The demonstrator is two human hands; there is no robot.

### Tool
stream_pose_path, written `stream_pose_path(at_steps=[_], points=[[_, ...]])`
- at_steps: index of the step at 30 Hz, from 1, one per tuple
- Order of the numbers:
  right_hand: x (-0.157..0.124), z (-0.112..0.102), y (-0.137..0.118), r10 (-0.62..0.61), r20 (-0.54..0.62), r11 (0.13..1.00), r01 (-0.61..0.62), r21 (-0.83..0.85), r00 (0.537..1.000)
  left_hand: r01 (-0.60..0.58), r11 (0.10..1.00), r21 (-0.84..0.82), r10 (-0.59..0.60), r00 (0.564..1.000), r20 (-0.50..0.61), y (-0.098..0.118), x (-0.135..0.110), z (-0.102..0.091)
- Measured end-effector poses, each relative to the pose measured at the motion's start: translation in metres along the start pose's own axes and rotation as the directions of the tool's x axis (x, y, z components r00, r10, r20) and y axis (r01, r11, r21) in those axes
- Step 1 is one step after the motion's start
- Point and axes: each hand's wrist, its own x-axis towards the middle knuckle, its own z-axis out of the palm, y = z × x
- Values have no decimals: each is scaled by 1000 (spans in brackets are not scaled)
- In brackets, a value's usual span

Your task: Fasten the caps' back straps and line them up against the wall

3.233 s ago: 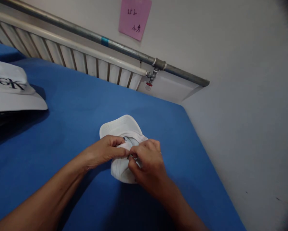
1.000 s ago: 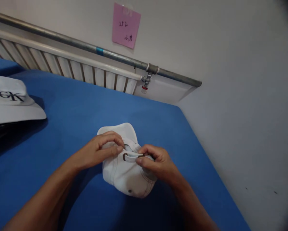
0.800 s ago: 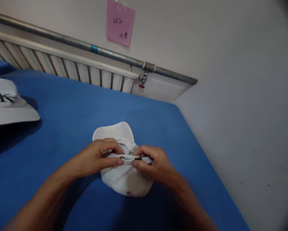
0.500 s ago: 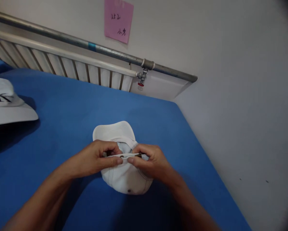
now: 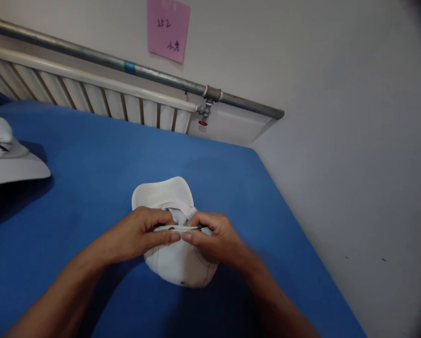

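Note:
A white baseball cap (image 5: 180,265) lies on the blue tabletop with its inside partly showing and its brim pointing away from me. My left hand (image 5: 149,232) pinches the cap's rear edge between thumb and fingers. Close beside it, my right hand (image 5: 212,234) grips the same edge, the two thumb tips almost meeting. Between them runs a pale strap with small dark fittings; its details are partly hidden by my fingers.
Another white cap (image 5: 13,155) with dark lettering sits at the left on the blue table (image 5: 101,150). Behind the table are a white radiator (image 5: 115,101), a metal pipe (image 5: 90,54) and a valve with a red handle (image 5: 203,123). A pink note (image 5: 168,30) hangs on the wall.
The whole view has shifted slightly, so everything appears a little further left. Both hands keep hold of the cap's rear edge, with only slight finger movement.

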Motion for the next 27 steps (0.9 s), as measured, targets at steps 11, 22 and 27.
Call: stream_pose_path(at_steps=[11, 22, 27], points=[[-2, -9, 5, -46, 66, 999, 47, -18, 997, -65, 995, 80, 65, 998, 7, 0, -2, -8], [-2, -16, 9, 16, 64, 988, -26, 154, 998, -31, 999, 6, 31, 999, 30, 3, -6, -9], [-2, -15, 8, 7, 19, 991, -10, 136, 1000, -67, 991, 112, 71, 997, -29, 9, -3, -4]])
